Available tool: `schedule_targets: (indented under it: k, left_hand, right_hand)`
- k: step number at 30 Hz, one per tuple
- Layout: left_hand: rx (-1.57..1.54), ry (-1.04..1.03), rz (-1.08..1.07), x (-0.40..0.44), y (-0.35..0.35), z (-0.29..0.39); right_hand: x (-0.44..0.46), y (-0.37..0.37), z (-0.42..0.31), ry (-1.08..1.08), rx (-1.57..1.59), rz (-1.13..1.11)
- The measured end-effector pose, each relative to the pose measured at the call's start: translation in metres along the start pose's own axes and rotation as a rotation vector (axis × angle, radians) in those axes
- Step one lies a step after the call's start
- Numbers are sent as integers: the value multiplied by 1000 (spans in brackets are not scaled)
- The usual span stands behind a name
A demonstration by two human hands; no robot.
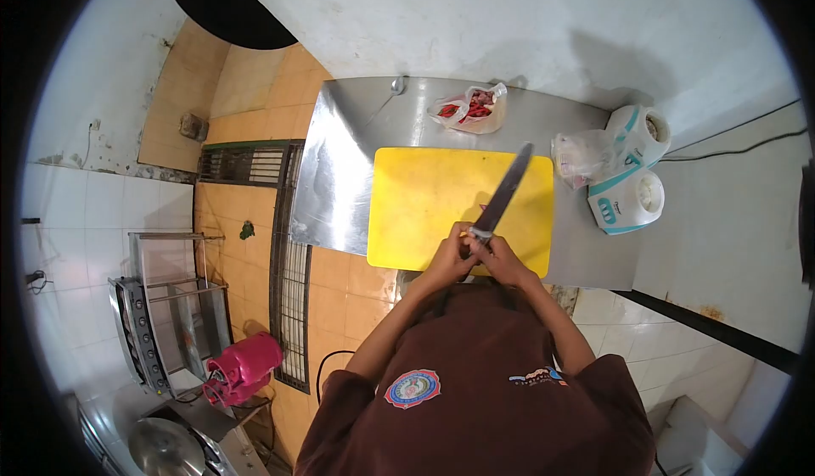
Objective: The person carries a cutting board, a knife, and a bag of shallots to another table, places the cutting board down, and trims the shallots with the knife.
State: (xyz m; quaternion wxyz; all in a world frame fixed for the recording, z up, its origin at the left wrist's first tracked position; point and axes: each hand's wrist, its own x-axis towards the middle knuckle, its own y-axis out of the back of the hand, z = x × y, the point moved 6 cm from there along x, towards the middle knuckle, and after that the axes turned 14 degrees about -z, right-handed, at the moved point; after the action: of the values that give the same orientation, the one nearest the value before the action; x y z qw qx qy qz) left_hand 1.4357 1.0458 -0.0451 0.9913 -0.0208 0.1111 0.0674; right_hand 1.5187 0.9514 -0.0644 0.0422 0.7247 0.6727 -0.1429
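Grip: I see left hand [447, 261] and right hand [507, 262] closed around the knife [503, 191].
Knife: angled far right above the yellow board [424, 204].
Counter [331, 179]: bag [487, 123], far side.

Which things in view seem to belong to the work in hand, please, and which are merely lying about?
Job in hand: knife; yellow cutting board beneath it; possibly the bag with red chillies.

Apparently lying about: white appliances; clear plastic bag; pink gas cylinder.
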Motion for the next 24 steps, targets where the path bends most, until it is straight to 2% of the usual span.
schedule_targets:
  k: [3, 4, 7, 8, 12, 15, 18, 21, 24]
  left_hand:
    - [62, -224, 53, 25, -12, 4]
    - [44, -218, 22, 31, -14, 15]
    - [183, -39, -245, 46, -12, 41]
    - [490, -236, -182, 50, -3, 43]
    - [564, -89, -56, 71, 40, 21]
    - [673, -16, -132, 84, 39, 20]
    - [869, -144, -13, 89, 27, 32]
    - [965, -50, -128, 99, 26, 0]
    - [947, -18, -136, 95, 30, -4]
  right_hand:
    - [-4, 23, 7, 68, 1, 187]
    - [-12, 28, -3, 100, 4, 237]
    - [-28, 40, -16, 121, 164, 404]
    - [-30, 52, -15, 324, -39, 545]
    - [-60, 79, -4, 273, 121, 752]
    - [-71, 82, 3, 172, 170, 697]
    - [-65, 71, 7, 230, 235, 621]
    - [-57, 60, 0, 214, 215, 532]
    - [-57, 53, -13, 159, 201, 465]
